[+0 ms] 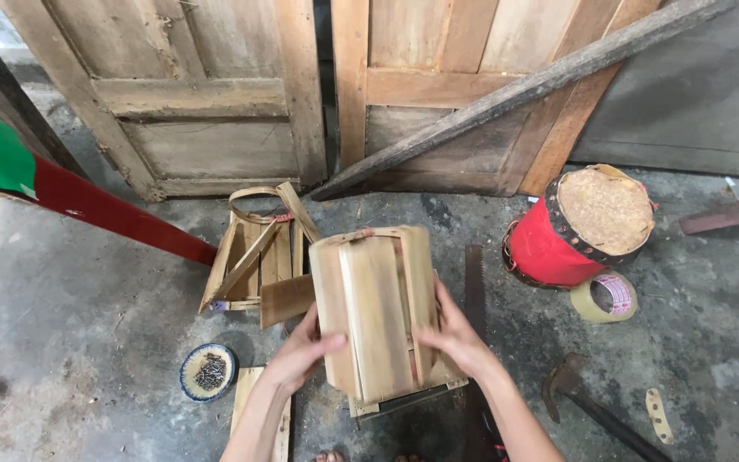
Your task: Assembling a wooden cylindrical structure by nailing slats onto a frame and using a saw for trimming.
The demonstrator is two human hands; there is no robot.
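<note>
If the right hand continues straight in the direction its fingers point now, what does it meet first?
The right hand lies on the wooden slat box, fingers pointing up-left across it. Going straight on, it would probably meet the box's slats at once, though depth is unclear.

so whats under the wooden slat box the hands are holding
The wooden slat box rests on a wooden base piece peeking out at its bottom edge, between left hand and right hand. The box hides the rest of it.
</note>
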